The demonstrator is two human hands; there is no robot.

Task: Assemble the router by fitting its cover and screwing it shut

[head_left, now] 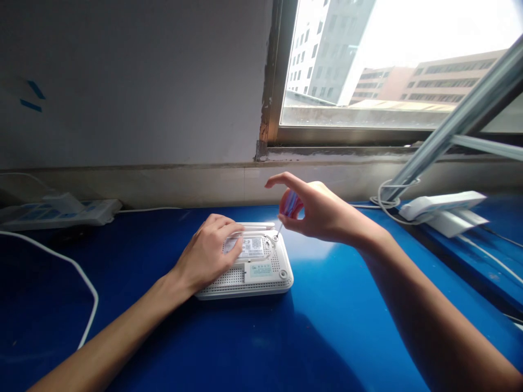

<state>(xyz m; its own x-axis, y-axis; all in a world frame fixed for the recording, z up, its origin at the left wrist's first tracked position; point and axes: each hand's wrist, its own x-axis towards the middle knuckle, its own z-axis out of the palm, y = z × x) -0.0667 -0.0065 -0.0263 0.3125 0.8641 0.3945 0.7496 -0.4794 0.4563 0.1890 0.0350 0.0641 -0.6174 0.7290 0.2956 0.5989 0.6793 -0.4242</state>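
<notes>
A white router (255,262) lies with its vented underside up on the blue tabletop, showing printed labels and round corner recesses. My left hand (212,247) is spread over its left part, thumb and fingers curved down, holding it against the table. In my right hand (312,209) is a screwdriver (291,203) with a translucent purple-pink handle, gripped between thumb and curled fingers while the index finger arches free. The thin shaft slants down to the recess at the router's far right corner. Whether the tip sits in a screw cannot be made out.
A white power strip (102,211) with a plugged-in adapter lies at the left, with a white cable (92,288) looping forward. Another power strip (445,204) and cables sit at the right beside a slanted metal post (429,147). Behind are a wall and a window (368,117).
</notes>
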